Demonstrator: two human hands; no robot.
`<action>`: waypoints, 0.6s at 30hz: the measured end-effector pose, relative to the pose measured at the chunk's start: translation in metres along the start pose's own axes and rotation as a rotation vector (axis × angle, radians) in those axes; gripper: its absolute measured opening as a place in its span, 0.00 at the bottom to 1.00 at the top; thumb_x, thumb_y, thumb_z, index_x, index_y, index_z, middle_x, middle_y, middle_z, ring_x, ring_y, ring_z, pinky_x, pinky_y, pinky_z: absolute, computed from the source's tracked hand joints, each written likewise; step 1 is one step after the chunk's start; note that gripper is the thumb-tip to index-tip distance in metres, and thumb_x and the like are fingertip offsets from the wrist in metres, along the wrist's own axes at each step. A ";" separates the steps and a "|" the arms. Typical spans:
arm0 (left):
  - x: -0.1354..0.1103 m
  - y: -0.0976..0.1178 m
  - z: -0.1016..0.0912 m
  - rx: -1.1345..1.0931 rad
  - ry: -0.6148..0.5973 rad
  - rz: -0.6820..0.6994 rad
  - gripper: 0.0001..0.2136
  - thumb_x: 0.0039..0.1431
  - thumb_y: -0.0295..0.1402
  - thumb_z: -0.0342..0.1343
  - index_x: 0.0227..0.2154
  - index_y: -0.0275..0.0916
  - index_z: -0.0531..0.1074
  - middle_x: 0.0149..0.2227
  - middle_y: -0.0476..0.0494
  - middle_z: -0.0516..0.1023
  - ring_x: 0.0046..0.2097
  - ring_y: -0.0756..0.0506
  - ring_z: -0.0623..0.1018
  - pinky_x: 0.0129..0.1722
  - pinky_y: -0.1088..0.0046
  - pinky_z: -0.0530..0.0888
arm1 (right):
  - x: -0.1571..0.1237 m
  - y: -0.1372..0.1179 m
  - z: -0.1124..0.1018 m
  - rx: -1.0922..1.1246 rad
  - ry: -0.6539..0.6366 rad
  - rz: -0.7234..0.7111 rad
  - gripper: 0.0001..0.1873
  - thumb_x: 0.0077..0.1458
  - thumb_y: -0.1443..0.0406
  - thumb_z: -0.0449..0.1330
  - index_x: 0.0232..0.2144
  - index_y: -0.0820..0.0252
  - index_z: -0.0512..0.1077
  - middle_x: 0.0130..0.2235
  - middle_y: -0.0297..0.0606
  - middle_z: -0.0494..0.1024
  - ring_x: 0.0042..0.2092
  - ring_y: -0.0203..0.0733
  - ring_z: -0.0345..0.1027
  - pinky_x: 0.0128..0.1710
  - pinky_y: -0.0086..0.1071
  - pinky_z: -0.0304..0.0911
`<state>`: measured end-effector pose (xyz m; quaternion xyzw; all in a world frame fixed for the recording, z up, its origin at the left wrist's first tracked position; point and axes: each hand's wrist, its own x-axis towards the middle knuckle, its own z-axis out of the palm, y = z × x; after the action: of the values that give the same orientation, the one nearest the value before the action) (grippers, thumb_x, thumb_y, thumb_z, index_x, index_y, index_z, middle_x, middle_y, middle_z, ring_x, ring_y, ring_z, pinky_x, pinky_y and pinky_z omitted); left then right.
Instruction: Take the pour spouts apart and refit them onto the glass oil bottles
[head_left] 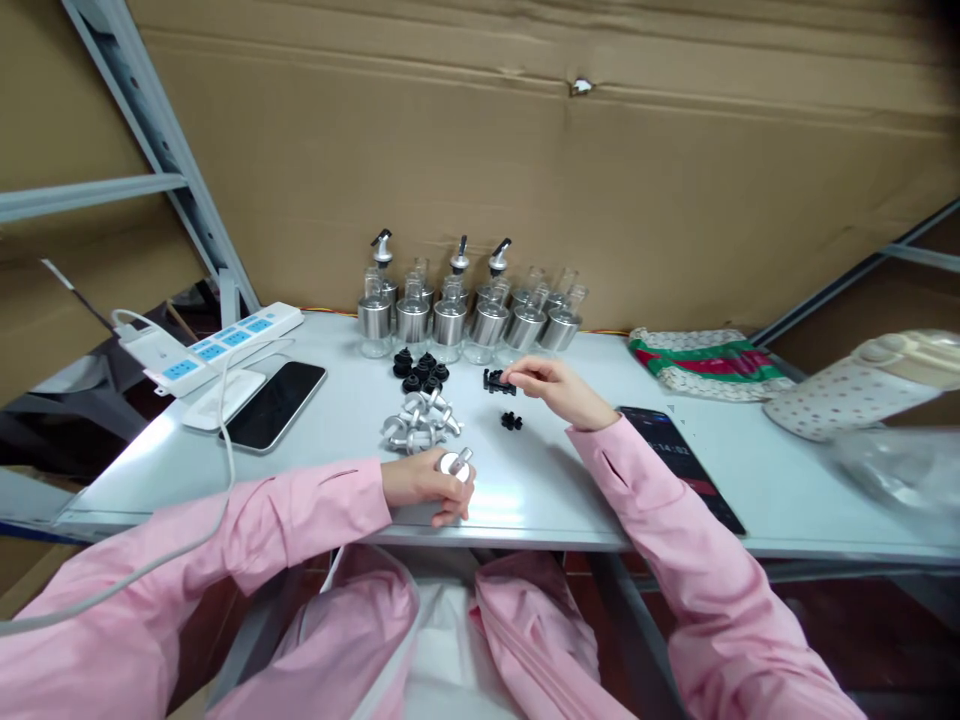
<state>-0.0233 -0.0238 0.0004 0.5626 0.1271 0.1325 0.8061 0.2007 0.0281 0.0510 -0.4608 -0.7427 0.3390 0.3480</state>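
Note:
My left hand, near the table's front edge, is closed around a silver pourer spout with its short tube pointing up. My right hand reaches over a small row of black plastic parts, its fingertips pinched together at the row's right end. Whether one part is between those fingers is hidden. Just below lies a smaller cluster of black pieces. Loose silver spouts are heaped beyond my left hand, with black ribbed stoppers behind them.
Several glass bottles with steel sleeves stand at the back, some with pourers fitted. On the left are a power strip, a charger and a phone. Another phone, a patterned cloth and a dotted tumbler lie right.

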 end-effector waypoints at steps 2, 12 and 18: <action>0.000 0.000 0.000 -0.010 0.008 -0.004 0.18 0.44 0.42 0.62 0.15 0.36 0.62 0.13 0.57 0.62 0.15 0.55 0.65 0.36 0.71 0.68 | 0.002 0.014 -0.002 -0.057 -0.028 0.077 0.18 0.47 0.53 0.56 0.29 0.64 0.71 0.25 0.33 0.68 0.26 0.33 0.56 0.27 0.29 0.54; 0.000 -0.001 -0.001 -0.035 0.024 -0.019 0.18 0.45 0.42 0.62 0.15 0.36 0.62 0.14 0.57 0.63 0.15 0.55 0.66 0.37 0.72 0.69 | -0.001 0.045 -0.008 -0.473 -0.128 0.186 0.05 0.48 0.65 0.56 0.23 0.60 0.64 0.20 0.29 0.66 0.24 0.32 0.58 0.28 0.27 0.54; 0.001 0.000 0.000 -0.042 0.030 -0.016 0.18 0.46 0.42 0.62 0.16 0.35 0.62 0.14 0.57 0.63 0.15 0.56 0.66 0.36 0.73 0.69 | 0.000 0.046 -0.006 -0.452 -0.197 0.217 0.04 0.48 0.66 0.56 0.24 0.61 0.67 0.20 0.31 0.70 0.24 0.33 0.61 0.29 0.28 0.56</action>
<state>-0.0229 -0.0234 0.0001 0.5426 0.1409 0.1372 0.8166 0.2263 0.0449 0.0164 -0.5686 -0.7761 0.2428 0.1240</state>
